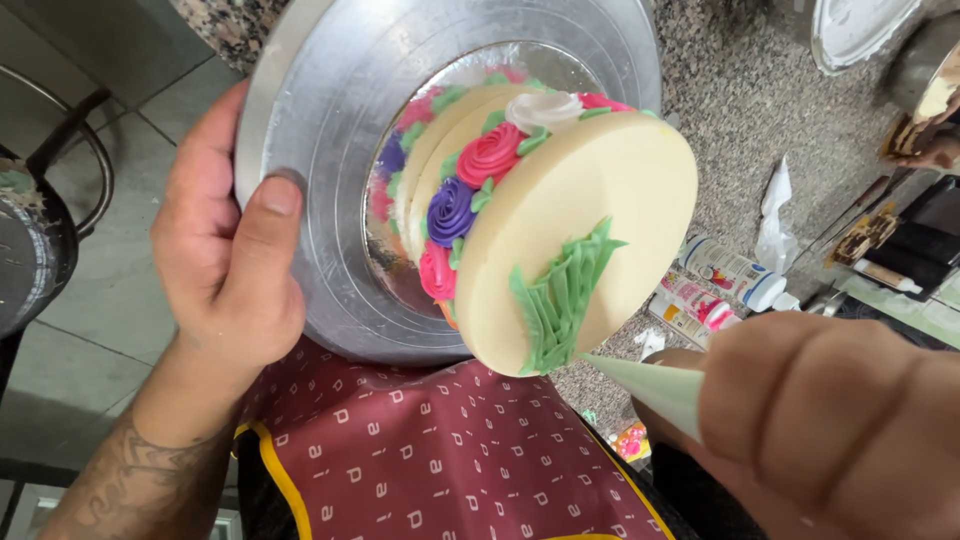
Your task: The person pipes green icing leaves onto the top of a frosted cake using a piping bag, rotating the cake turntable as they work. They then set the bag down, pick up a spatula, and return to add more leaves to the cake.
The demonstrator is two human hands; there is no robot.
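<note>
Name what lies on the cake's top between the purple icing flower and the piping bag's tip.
In the head view, green piped leaves lie between the purple flower and the piping bag tip.

The cake stand [330,150] is brushed metal with a dull grey sheen, ringed by fine turned grooves. The cake [590,200] wears smooth, matt cream icing; its piped rosettes and green ridges look soft and glossy. At four o'clock, the piping bag [650,385] is smooth. The bench [740,110] is speckled polished stone; the apron [440,450] is matt woven cloth.
</note>
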